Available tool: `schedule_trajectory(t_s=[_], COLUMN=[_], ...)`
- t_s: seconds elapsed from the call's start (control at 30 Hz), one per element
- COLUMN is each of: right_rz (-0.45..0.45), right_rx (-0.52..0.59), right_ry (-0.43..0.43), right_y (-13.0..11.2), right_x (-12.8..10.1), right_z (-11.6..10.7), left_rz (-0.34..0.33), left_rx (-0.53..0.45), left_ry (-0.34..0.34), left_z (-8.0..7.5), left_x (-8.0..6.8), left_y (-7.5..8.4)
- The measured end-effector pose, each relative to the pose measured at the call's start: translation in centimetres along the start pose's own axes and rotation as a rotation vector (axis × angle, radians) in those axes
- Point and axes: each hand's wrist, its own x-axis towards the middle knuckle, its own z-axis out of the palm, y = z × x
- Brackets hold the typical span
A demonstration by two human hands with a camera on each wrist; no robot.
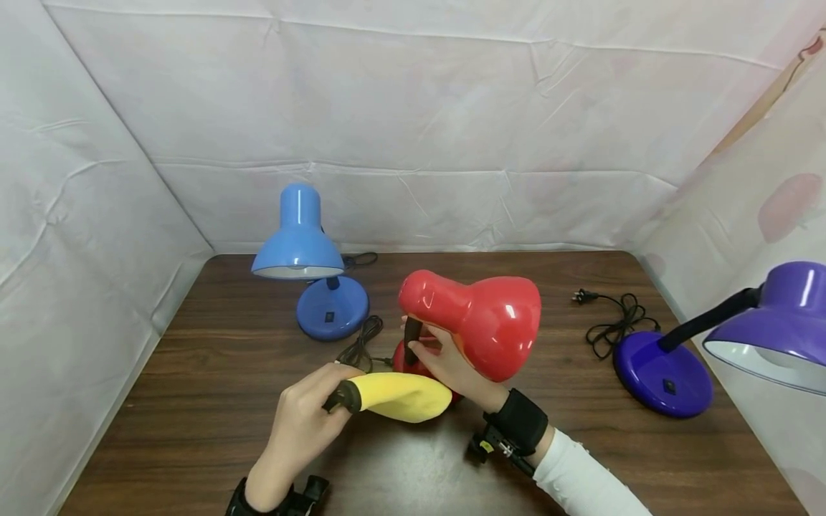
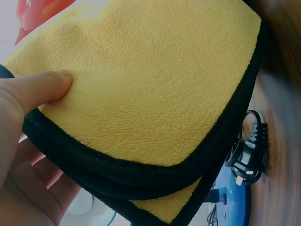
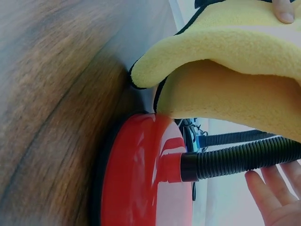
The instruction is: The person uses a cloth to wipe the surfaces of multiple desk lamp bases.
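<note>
A folded yellow cloth (image 1: 400, 396) with black edging is pinched at its left end by my left hand (image 1: 332, 390), thumb (image 2: 40, 89) pressed on the top of the cloth (image 2: 155, 80). It hovers low over the table, just in front of the red lamp's base (image 3: 141, 174). My right hand (image 1: 416, 344) curls round the red lamp's black flexible neck (image 1: 411, 333). The red shade (image 1: 480, 319) tilts to the right above that hand. In the right wrist view the cloth (image 3: 225, 56) hangs right above the base and the ribbed neck (image 3: 240, 157).
A blue lamp (image 1: 300, 247) stands at the back left on its round base (image 1: 332, 307), its plug (image 2: 249, 155) and cord lying near. A purple lamp (image 1: 661, 373) stands at the right, its cord (image 1: 613, 322) coiled behind it. White sheeting walls in the brown table (image 1: 193, 401).
</note>
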Motion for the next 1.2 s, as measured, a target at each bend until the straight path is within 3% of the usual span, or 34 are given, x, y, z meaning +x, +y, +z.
schedule_trajectory(t_s=[0.13, 0.33, 0.67, 0.8, 1.0, 1.2], right_rz=[-0.053, -0.202, -0.156, -0.197, -0.324, -0.394], right_rx=[-0.063, -0.069, -0.009, -0.027, -0.122, -0.165], right_ry=[0.014, 0.08, 0.042, 0.018, 0.016, 0.027], right_y=[-2.0, -1.9, -3.0, -3.6, -1.9, -0.4], right_x=[-0.4, -1.1, -3.1, -3.7, -4.3, -4.3], right_z=[-0.6, -1.0, -1.7, -1.5, -0.5, 0.2], left_rz=[-0.009, -0.006, -0.008, -0.008, 0.013, 0.046], left_rx=[-0.01, -0.019, -0.011, -0.004, -0.012, -0.025], left_ry=[-0.016, -0.034, -0.075, -0.095, -0.116, -0.112], left_z=[0.2, 0.5, 0.9, 1.1, 1.6, 2.3], left_x=[0.0, 0.3, 1.0, 1.3, 2.0, 2.7], left_y=[0.0, 0.1, 0.1, 0.1, 0.3, 0.7])
